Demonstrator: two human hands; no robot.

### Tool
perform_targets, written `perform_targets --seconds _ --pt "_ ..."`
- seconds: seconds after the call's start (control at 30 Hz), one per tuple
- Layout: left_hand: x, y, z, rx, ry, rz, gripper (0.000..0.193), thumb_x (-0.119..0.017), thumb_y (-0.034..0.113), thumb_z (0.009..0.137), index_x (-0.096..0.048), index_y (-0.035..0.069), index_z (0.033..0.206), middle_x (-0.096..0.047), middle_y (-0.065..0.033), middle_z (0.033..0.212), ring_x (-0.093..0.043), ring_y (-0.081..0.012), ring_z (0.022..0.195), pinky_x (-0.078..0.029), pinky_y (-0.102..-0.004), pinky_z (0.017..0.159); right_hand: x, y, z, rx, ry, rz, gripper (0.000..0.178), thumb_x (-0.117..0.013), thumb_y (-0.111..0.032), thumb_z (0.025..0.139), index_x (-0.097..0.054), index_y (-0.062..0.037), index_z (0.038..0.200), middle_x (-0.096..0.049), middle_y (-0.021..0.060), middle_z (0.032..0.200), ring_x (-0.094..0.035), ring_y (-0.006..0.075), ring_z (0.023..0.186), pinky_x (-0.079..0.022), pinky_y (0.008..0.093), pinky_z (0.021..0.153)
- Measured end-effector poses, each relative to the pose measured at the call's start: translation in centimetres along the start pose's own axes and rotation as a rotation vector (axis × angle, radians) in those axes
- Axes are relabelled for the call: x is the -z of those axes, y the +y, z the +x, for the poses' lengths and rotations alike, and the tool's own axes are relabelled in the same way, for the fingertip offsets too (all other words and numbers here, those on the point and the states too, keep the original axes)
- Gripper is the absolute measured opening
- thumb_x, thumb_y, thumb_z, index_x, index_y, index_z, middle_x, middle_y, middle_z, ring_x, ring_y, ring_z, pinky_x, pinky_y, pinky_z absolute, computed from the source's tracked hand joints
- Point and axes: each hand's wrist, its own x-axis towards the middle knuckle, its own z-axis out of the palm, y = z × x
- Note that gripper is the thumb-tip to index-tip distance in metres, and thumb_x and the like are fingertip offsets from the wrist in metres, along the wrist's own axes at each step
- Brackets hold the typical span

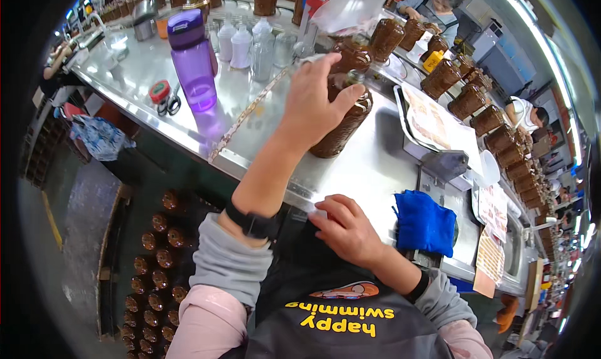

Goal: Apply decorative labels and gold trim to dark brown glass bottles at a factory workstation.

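Standing at 12 o'clk on bench (382,155), brown btl (340,132), L hand (315,101) spread nr top, R hand (348,232) half-curled, 5.

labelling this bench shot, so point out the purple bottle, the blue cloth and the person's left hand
Purple bottle (193,72): head view, middle of its see-through body.
Blue cloth (426,224): head view, middle of its folded top.
Left hand (313,102): head view, back of the hand.
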Motion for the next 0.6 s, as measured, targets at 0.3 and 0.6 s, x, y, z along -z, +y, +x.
perform_targets --seconds 0.3,0.6 --pt "-1.0 -1.0 0.1 0.163 -0.125 0.03 0.023 -0.07 0.019 0.083 -0.067 0.002 0.098 -0.066 -0.0126 0.096 -0.062 -0.0224 0.088 -0.047 -0.0334 0.081 9.0 -0.4 -5.2 -0.011 0.253 0.126 0.044 -0.071 0.004 0.065 -0.063 -0.0064 0.107 -0.057 0.0142 0.114 -0.055 0.0369 0.102 -0.05 0.0424 0.081" --pt "-2.6 8.0 -0.5 0.558 -0.177 -0.542 0.025 -0.065 0.024 0.091 -0.065 0.002 0.103 -0.065 -0.0028 0.094 -0.059 -0.0093 0.086 -0.047 -0.0263 0.08 14.4 2.7 -12.6 -0.314 0.366 0.055 0.062 -0.07 -0.004 0.076 -0.046 0.0003 0.133 -0.046 0.0233 0.129 -0.047 0.0401 0.119 -0.041 0.0425 0.096"
